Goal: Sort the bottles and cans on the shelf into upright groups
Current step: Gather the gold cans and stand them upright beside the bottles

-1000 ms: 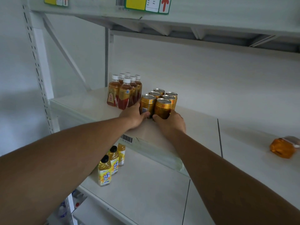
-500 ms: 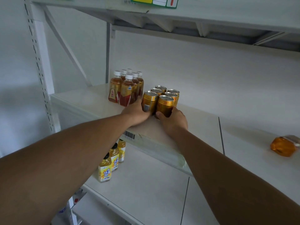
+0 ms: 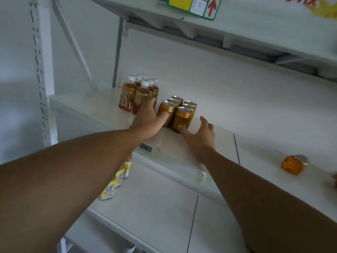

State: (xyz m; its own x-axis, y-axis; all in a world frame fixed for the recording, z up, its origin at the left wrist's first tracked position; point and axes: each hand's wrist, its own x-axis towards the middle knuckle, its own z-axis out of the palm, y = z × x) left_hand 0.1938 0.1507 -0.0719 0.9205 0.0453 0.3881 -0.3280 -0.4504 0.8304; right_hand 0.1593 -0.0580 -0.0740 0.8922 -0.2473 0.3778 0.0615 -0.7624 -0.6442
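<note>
Several gold cans (image 3: pixel 180 114) stand upright in a tight block on the white shelf (image 3: pixel 102 106). Just left of them stands a cluster of amber tea bottles (image 3: pixel 140 94) with white caps. My left hand (image 3: pixel 148 117) lies flat between the two groups, thumb against the front left can, fingers reaching toward the bottles. My right hand (image 3: pixel 199 133) is spread open at the cans' front right, thumb tip touching the base of the front right can. An amber bottle (image 3: pixel 293 164) lies on its side at the far right of the shelf.
A lower shelf (image 3: pixel 164 207) holds yellow-labelled bottles (image 3: pixel 113 187), partly hidden by my left arm. An upper shelf (image 3: pixel 237 24) with a yellow price tag overhangs. A perforated upright post (image 3: pixel 39 70) and a diagonal brace stand at left.
Both hands have loosened from the front cans: the right hand opened and drew back to the right, the left slid toward the bottles. The camera moved closer and tilted.
</note>
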